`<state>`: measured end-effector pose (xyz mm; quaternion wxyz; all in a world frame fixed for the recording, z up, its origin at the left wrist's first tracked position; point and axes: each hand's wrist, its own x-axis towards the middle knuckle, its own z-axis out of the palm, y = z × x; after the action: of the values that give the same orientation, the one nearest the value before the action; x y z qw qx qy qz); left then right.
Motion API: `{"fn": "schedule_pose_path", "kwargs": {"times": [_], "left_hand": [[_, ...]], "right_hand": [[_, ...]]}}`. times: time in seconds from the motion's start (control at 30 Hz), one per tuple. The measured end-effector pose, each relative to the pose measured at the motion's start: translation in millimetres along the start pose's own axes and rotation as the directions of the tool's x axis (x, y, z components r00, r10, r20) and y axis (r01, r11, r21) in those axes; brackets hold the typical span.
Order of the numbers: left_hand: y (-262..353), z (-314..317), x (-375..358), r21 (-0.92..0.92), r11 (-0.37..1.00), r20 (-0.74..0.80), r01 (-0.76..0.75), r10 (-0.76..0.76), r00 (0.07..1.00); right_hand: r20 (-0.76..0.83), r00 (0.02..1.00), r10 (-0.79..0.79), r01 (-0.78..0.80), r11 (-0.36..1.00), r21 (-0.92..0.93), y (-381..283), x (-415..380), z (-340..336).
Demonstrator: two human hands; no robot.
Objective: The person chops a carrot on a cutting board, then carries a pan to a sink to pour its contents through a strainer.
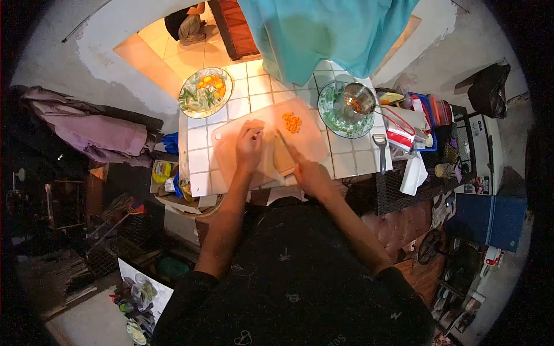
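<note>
White-tiled counter point(254, 86) with dark grout, set below a hanging turquoise cloth curtain point(329, 34). Upon it, one pale pink cutting board point(231, 167) with a small round hole near its left corner, lying flat and slightly askew. On the board, towards its far edge: one loose heap of small diced orange pieces point(292, 122). Right hand point(311, 176), over the near right part of the board: grip closed around a knife point(285, 141), its blade slanting away and towards the left hand, tip left of the heap. Left hand point(250, 141), over the left half of the board: fingers bent and drawn in; whether the grip holds anything cannot be told, the area being blurred. Beyond the board, to the left: one round plate with a green-and-white pattern point(193, 106), bearing larger orange and yellow chunks point(212, 86). Beyond it, to the right: one round green patterned dish point(340, 118), with a round metal strainer with a red handle point(359, 97) resting over it, orange bits inside. At the right end of the counter: one peeler with a dark handle point(380, 151), laid lengthwise. Through the opening at upper left: another person point(191, 27), partly visible.
</note>
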<state>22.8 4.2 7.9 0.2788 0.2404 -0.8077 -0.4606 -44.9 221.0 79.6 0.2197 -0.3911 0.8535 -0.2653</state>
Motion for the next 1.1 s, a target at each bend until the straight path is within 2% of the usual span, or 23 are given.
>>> {"fn": "schedule_pose_path", "kwargs": {"times": [0.03, 0.07, 0.1, 0.13, 0.17, 0.23, 0.27, 0.33, 0.4, 0.5, 0.57, 0.6, 0.67, 0.73, 0.77, 0.8, 0.9, 0.93, 1.0, 1.03, 1.07, 1.1], "left_hand": [[-2.0, -11.2, -3.9, 0.005, 0.997, -0.030, 0.074, -0.073, 0.997], [-4.9, -19.1, -8.3, 0.011, 0.997, -0.029, 0.070, -0.070, 0.997], [-11.8, -24.3, -14.3, 0.262, 0.965, -0.060, -0.011, 0.028, 0.998], [-13.9, -27.9, -20.5, 0.496, 0.865, -0.065, -0.083, 0.133, 0.989], [-14.7, -29.9, -29.9, 0.539, 0.841, -0.007, -0.049, 0.063, 0.998], [-23.6, -26.3, -40.9, 0.608, 0.788, 0.011, -0.100, 0.118, 0.993], [-29.5, -24.6, -44.9, 0.669, 0.729, 0.033, -0.146, 0.167, 0.985], [-28.1, -26.8, -43.9, 0.634, 0.762, 0.042, -0.136, 0.141, 0.989], [-27.0, -28.4, -42.8, 0.599, 0.793, 0.041, -0.113, 0.111, 0.993], [-29.8, -37.2, -42.1, 0.621, 0.770, 0.069, -0.147, 0.132, 0.989], [-33.9, -43.2, -40.8, 0.579, 0.787, 0.101, -0.213, 0.190, 0.977], [-29.9, -43.5, -40.5, 0.584, 0.782, 0.101, -0.220, 0.198, 0.975], [-20.3, -42.4, -40.7, 0.442, 0.891, 0.046, -0.102, 0.091, 0.995], [-16.6, -43.3, -38.1, 0.474, 0.872, 0.060, -0.123, 0.108, 0.992], [-13.5, -40.7, -40.3, 0.498, 0.857, 0.072, -0.128, 0.106, 0.992], [-10.6, -35.6, -45.0, 0.513, 0.854, 0.015, -0.086, 0.091, 0.996], [-1.9, -20.2, -54.5, 0.627, 0.777, -0.037, -0.059, 0.106, 0.994], [-3.2, -14.7, -59.2, 0.643, 0.765, -0.063, -0.037, 0.101, 0.993], [-4.5, -4.9, -63.6, 0.683, 0.731, -0.113, 0.010, 0.093, 0.989], [7.5, -2.7, -68.6, 0.559, 0.821, -0.263, 0.119, 0.040, 0.964], [13.0, -7.3, -74.7, 0.567, 0.813, -0.283, 0.134, 0.040, 0.958], [15.0, -14.0, -83.0, 0.621, 0.729, -0.386, 0.288, -0.036, 0.922]], "right_hand": [[-0.014, 0.997, -0.075, 0.076, 0.997, 0.018, 0.2, 0.6, 6.9], [-0.017, 0.997, -0.078, 0.078, 0.997, 0.023, 3.5, 4.4, 13.9], [0.041, 0.995, -0.087, 0.089, 0.995, -0.043, 7.8, 8.4, 22.0], [0.097, 0.991, -0.091, 0.102, 0.989, -0.108, 8.8, 12.0, 24.9], [0.091, 0.992, -0.090, 0.100, 0.990, -0.104, 11.6, 15.9, 24.5], [-0.136, 0.980, -0.145, 0.148, 0.989, 0.007, 19.4, 26.3, 15.2], [-0.145, 0.979, -0.143, 0.145, 0.989, 0.008, 23.9, 30.0, 10.2], [-0.106, 0.994, -0.028, 0.021, 0.997, -0.072, 35.9, 34.2, -1.2], [-0.159, 0.984, -0.084, 0.075, 0.995, -0.064, 48.5, 31.7, -8.0], [-0.117, 0.989, -0.087, 0.077, 0.993, -0.085, 52.2, 19.9, -19.4], [-0.044, 0.998, 0.043, -0.044, 0.999, -0.028, 62.4, 12.9, -18.3], [-0.052, 0.998, 0.037, -0.038, 0.999, -0.022, 69.6, 6.8, -19.2], [0.009, 0.999, 0.037, -0.038, 0.992, 0.121, 86.3, -5.1, -18.2], [0.246, 0.965, 0.088, -0.177, 0.915, 0.364, 92.8, -8.0, -32.1], [0.244, 0.968, 0.060, -0.167, 0.880, 0.445, 88.7, -11.2, -44.1], [0.179, 0.984, 0.012, -0.102, 0.859, 0.502, 95.7, -6.9, -36.5], [0.371, 0.928, -0.002, -0.155, 0.908, 0.390, 77.4, 0.6, -68.0], [0.384, 0.923, -0.033, -0.132, 0.910, 0.394, 81.8, 1.8, -70.0], [0.229, 0.947, -0.223, 0.158, 0.950, 0.271, 93.1, 3.9, -72.0], [0.221, 0.932, -0.287, 0.234, 0.943, 0.239, 100.2, 1.0, -74.8], [0.229, 0.923, -0.309, 0.253, 0.936, 0.244, 107.4, -0.4, -78.5], [0.315, 0.928, -0.198, 0.148, 0.973, 0.176, 114.7, -2.5, -82.6]]}}
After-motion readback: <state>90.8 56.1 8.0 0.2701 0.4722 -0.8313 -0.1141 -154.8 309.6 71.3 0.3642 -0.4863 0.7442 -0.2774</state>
